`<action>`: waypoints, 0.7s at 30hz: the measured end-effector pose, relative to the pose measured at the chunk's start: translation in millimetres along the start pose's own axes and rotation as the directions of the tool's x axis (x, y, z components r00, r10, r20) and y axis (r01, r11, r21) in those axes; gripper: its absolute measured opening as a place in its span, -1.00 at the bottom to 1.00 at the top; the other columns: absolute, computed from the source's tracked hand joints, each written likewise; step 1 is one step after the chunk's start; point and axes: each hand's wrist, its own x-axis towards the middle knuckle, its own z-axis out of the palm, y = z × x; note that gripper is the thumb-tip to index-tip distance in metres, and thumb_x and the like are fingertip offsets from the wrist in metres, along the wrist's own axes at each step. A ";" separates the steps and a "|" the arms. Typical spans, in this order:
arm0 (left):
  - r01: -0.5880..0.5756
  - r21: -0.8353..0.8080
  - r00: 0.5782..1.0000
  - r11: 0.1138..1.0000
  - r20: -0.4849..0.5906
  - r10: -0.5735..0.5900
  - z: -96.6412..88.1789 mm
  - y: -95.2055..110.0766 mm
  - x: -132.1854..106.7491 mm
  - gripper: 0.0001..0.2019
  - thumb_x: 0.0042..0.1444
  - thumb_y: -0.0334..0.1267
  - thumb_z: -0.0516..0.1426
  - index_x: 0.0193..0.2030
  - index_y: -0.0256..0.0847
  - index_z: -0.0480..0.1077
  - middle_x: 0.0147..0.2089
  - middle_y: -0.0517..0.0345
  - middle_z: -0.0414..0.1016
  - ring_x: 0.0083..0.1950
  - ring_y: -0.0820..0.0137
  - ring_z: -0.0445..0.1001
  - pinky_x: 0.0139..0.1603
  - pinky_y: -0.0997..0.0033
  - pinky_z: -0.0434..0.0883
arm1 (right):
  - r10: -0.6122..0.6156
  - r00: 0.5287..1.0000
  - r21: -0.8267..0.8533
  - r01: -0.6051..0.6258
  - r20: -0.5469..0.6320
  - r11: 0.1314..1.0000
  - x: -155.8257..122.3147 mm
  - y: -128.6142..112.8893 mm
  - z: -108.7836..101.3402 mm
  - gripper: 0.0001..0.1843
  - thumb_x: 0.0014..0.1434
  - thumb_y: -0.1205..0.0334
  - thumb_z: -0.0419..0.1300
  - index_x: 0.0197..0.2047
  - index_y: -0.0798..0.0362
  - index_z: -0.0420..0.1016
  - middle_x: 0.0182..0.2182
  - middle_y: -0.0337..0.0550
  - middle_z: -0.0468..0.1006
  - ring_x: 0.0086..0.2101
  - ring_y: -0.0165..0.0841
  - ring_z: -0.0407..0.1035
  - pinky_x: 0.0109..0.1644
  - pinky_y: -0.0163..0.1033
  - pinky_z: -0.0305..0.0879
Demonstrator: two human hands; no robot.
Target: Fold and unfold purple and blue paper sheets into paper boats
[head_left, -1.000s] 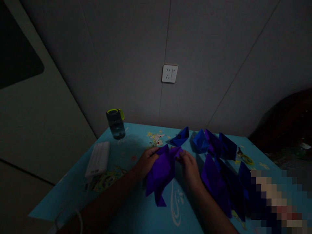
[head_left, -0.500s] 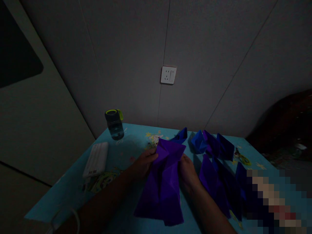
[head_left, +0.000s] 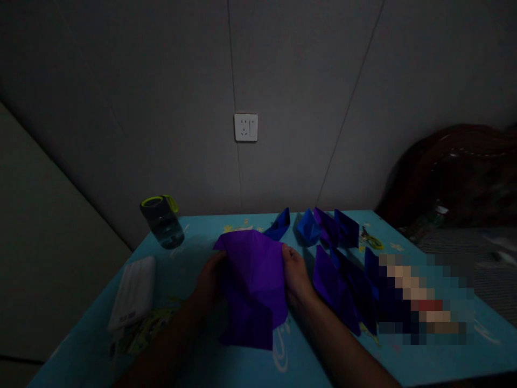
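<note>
A creased sheet of purple paper (head_left: 252, 280) is held up between my two hands over the table, partly folded and bulging toward me. My left hand (head_left: 212, 275) grips its left edge, with most of the fingers hidden behind the paper. On the right edge, my right hand (head_left: 295, 272) pinches the sheet, thumb at the front near the upper corner. Beyond the sheet stands a folded blue paper boat (head_left: 278, 225). Closest to my right forearm are large folded purple paper pieces (head_left: 337, 288).
More folded paper, including a light blue piece (head_left: 309, 229), stands at the back right near scissors (head_left: 372, 240). On the left are a water bottle (head_left: 163, 223) and a white power bank (head_left: 133, 291) with a cable. A wall socket (head_left: 246, 127) is behind the patterned blue table (head_left: 307, 353).
The view has swung to the right. The purple paper has been turned and opened wider at the top, and my left hand has slipped further behind it.
</note>
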 end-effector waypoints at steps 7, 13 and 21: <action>-0.140 0.142 0.990 0.980 0.011 0.140 -5.1 4.3 -1.6 -0.36 -0.15 0.16 0.34 -0.04 -0.28 0.45 -0.07 -0.11 0.61 0.06 0.02 0.53 0.08 0.08 0.45 | -0.077 0.996 0.033 0.078 -0.052 0.996 4.1 -1.5 2.0 -0.56 -0.02 -0.18 0.29 -0.34 0.04 0.40 -0.54 -0.31 0.50 -0.48 -0.37 0.38 -0.39 -0.31 0.28; -0.239 0.202 0.957 0.950 -0.114 0.266 -16.7 29.1 -11.8 -0.53 -0.02 0.15 0.23 -0.16 -0.21 0.50 -0.24 0.05 0.63 -0.05 0.14 0.57 0.00 0.18 0.49 | -0.203 0.972 -0.070 0.196 -0.116 0.978 8.3 -5.6 0.1 -0.56 0.03 -0.21 0.18 -0.33 0.05 0.37 -0.53 -0.29 0.47 -0.49 -0.37 0.35 -0.40 -0.30 0.29; -0.288 0.279 0.911 0.916 -0.216 0.352 -33.2 65.7 -59.8 -0.77 -0.06 -0.04 0.25 -0.44 -0.17 0.43 -0.58 0.26 0.44 -0.54 0.39 0.41 -0.53 0.43 0.40 | -0.376 0.922 -0.315 0.332 -0.092 0.889 -0.2 -21.0 -1.7 -0.59 0.12 -0.17 0.08 -0.37 0.05 0.37 -0.52 -0.26 0.44 -0.46 -0.35 0.33 -0.40 -0.31 0.24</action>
